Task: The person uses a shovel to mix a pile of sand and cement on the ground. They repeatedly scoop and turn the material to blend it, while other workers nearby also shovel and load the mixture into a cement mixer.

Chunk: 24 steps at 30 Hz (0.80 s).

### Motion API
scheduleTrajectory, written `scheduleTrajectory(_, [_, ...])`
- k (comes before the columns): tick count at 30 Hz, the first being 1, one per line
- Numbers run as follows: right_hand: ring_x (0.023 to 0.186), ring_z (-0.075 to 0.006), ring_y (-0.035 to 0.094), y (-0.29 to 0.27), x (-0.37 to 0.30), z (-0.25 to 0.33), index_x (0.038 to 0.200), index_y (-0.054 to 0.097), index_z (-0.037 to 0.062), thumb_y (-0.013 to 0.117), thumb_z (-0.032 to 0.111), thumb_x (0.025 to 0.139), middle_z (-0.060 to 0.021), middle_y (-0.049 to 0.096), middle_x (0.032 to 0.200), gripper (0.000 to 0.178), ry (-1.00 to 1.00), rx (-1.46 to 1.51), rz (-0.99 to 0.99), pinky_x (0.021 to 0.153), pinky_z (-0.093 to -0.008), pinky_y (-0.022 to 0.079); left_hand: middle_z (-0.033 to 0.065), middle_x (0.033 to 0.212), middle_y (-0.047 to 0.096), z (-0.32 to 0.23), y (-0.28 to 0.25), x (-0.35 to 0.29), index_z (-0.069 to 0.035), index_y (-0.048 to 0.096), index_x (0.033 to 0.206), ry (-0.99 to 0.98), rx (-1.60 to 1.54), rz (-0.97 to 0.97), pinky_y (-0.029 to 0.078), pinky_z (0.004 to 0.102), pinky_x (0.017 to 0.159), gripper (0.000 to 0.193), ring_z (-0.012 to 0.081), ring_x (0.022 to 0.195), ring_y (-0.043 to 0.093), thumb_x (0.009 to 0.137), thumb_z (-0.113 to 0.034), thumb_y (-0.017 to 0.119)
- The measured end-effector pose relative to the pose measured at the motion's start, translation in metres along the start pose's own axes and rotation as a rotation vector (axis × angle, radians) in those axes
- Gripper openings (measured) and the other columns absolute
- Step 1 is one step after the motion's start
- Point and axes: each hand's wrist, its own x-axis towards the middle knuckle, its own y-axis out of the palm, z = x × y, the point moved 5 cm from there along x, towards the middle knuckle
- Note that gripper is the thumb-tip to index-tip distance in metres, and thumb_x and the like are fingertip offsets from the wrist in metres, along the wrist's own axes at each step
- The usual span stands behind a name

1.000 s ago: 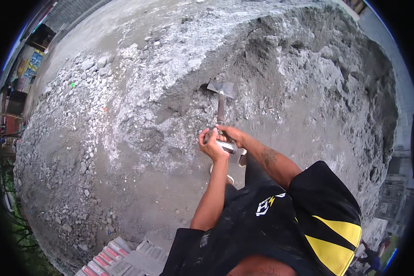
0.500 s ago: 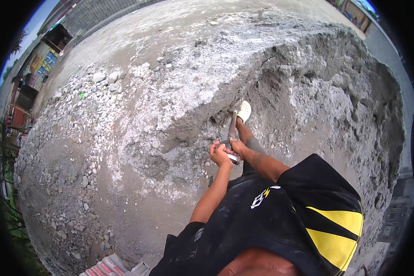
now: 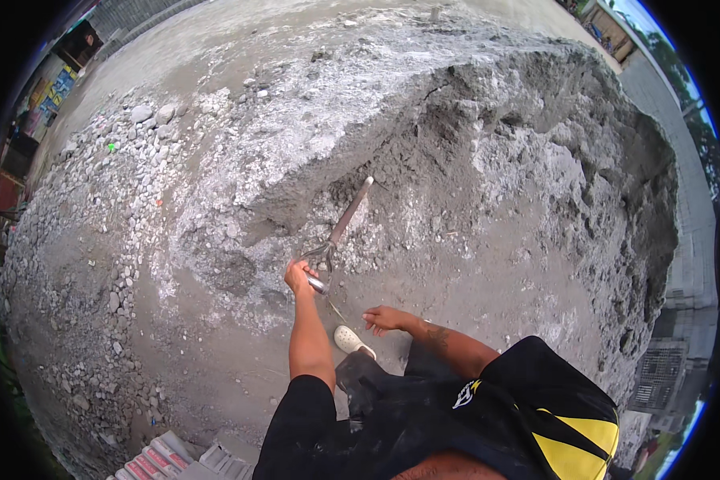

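A shovel [image 3: 350,214] with a brown shaft and a forked metal end leans against the grey dirt bank [image 3: 448,136]. Its far end touches the bank, and its blade does not show. At the near end, my left hand [image 3: 298,276] is wrapped round the metal crossbar grip. My right hand [image 3: 382,319] hangs lower and to the right, off the shovel, with its fingers loosely apart and nothing in them. Between my hands and my body, a pale clog [image 3: 349,339] on my foot stands on the ground.
The bank rises on the right with a steep, broken face. Loose stones [image 3: 148,124] and gravel spread down the left. Stacked printed bags [image 3: 156,460] lie at the lower left. A grey block wall [image 3: 688,264] runs along the right edge.
My right hand has let go of the shovel and drawn back toward me. My foot has come down from beside the bank. My left hand still holds the grip.
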Motion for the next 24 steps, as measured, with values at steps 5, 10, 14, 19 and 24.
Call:
scheduleTrajectory(5, [0.063,-0.0144,0.06,-0.033,-0.091,-0.129,0.11,0.052,0.0014,0.042,0.029,0.088,-0.0076,0.062,0.083,0.037,0.069,-0.096,-0.145,0.054,-0.0278,0.05,0.0057,0.062,0.044,0.102,-0.049,-0.015,-0.004,0.05,0.084,-0.042,-0.011,-0.061,0.041,0.0332,0.043,0.016,0.017,0.047,0.044,0.068,-0.002,0.049])
scheduleTrajectory(10, [0.057,-0.0177,0.061,-0.134,-0.224,-0.285,0.096,0.06,0.0025,0.046,0.027,0.083,-0.0074,0.063,0.073,0.032,0.18,-0.489,-0.356,0.052,-0.0296,0.051,0.0068,0.072,0.052,0.298,0.017,-0.165,-0.004,0.053,0.088,-0.27,-0.243,0.102,0.047,0.0324,0.064,0.019,0.0202,0.063,0.054,0.071,0.001,0.058])
scheduleTrajectory(14, [0.058,-0.0183,0.061,-0.187,-0.304,-0.348,0.1,0.058,0.0016,0.044,0.022,0.081,-0.0091,0.063,0.079,0.031,0.538,-0.319,-0.336,0.049,-0.0318,0.051,0.0048,0.079,0.054,0.308,0.061,-0.242,-0.007,0.054,0.083,-0.25,-0.252,0.192,0.046,0.0299,0.068,0.018,0.0195,0.07,0.056,0.069,0.001,0.064])
scheduleTrajectory(19, [0.057,-0.0177,0.061,-0.232,-0.323,-0.327,0.1,0.057,0.0013,0.044,0.024,0.081,-0.0087,0.063,0.081,0.032,0.638,-0.255,-0.408,0.047,-0.0325,0.051,0.0046,0.078,0.052,0.224,-0.02,-0.238,-0.007,0.051,0.084,-0.121,-0.223,0.002,0.047,0.0314,0.069,0.024,0.0196,0.073,0.055,0.067,0.006,0.062])
scheduleTrajectory(24, [0.056,-0.0172,0.06,-0.239,-0.202,-0.245,0.101,0.057,0.0009,0.048,0.027,0.083,-0.0075,0.063,0.078,0.034,0.398,-0.152,-0.432,0.048,-0.0291,0.049,0.0054,0.076,0.052,0.101,-0.024,-0.223,-0.007,0.051,0.086,-0.024,-0.082,0.034,0.046,0.0303,0.061,0.024,0.0172,0.064,0.053,0.067,0.002,0.063])
